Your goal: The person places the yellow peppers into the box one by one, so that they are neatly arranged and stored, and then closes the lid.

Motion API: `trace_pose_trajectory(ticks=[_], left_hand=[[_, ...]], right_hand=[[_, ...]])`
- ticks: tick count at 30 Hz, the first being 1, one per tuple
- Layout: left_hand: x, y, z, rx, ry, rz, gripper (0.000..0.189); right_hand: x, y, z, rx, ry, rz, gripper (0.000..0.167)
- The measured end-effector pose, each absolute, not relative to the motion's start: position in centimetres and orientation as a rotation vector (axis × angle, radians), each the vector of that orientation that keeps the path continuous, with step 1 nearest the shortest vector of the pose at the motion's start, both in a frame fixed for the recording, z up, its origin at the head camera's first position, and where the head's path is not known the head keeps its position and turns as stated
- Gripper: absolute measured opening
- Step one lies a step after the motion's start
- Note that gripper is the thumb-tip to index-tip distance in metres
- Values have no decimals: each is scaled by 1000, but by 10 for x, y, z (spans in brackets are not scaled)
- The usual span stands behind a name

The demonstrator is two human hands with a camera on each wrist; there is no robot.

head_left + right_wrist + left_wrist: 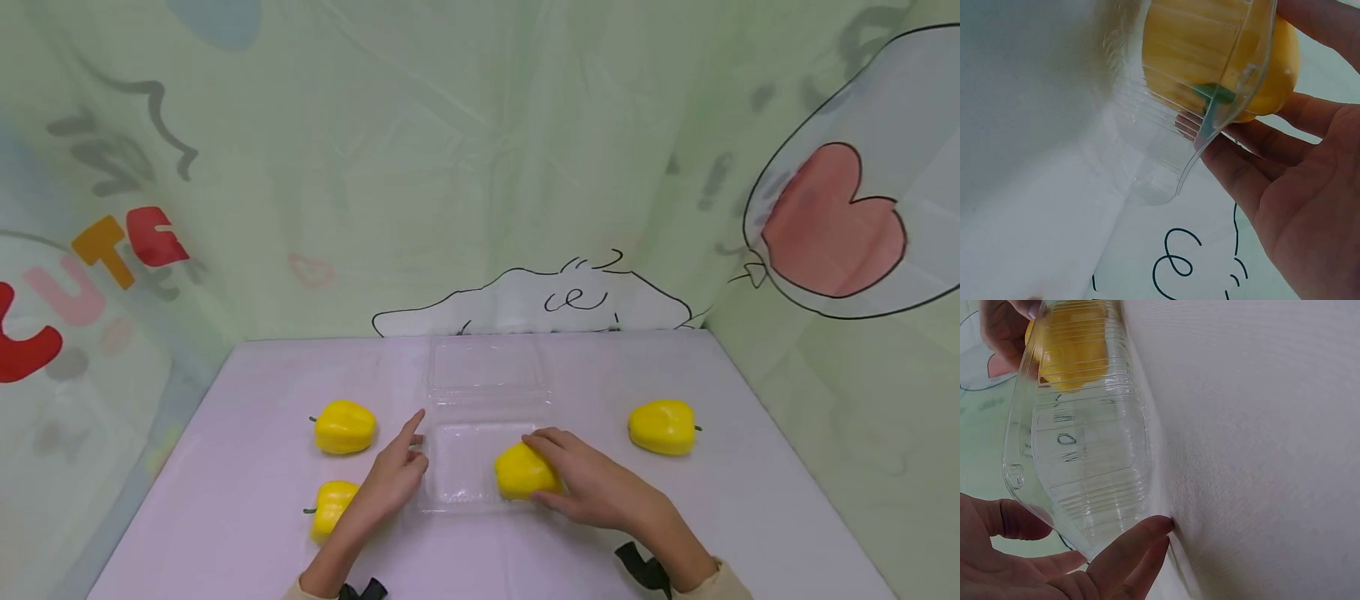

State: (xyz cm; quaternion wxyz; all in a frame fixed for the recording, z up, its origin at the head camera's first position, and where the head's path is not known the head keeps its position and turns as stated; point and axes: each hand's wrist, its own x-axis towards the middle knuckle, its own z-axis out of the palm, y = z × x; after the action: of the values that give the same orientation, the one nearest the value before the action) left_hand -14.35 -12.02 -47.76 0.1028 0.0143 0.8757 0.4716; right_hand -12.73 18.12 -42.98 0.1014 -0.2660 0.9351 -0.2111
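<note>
A clear plastic clamshell box [461, 467] lies unfolded on the table, its lid [487, 367] laid back on the far side. My right hand [600, 487] grips a yellow bell pepper [525, 472] over the right part of the base. Through the clear wall in the right wrist view, the green stem [1219, 94] of this pepper shows. My left hand [393, 475] is at the base's left side, index finger extended. In the left wrist view, its thumb is at the rim and its fingertips [1160, 525] are low by the wall; it holds no pepper.
Two more yellow peppers lie left of the box, a far one [345, 427] and a near one [330, 510] partly hidden by my left forearm. Another yellow pepper [663, 427] lies to the right. A printed curtain [480, 167] stands behind the pale table [247, 467].
</note>
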Motion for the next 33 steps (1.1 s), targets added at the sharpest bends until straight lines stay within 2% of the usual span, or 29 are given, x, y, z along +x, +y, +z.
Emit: trace_pose_trajectory(ticks=[22,33], left_hand=[[-141,-121,-479,41,2584,1396,71],[-141,-122,-478,40,2580,1416,70]], right_hand=[[-130,178,-429,-861,2756,-589,67],[-131,188,-428,-790,2814,-670,57]])
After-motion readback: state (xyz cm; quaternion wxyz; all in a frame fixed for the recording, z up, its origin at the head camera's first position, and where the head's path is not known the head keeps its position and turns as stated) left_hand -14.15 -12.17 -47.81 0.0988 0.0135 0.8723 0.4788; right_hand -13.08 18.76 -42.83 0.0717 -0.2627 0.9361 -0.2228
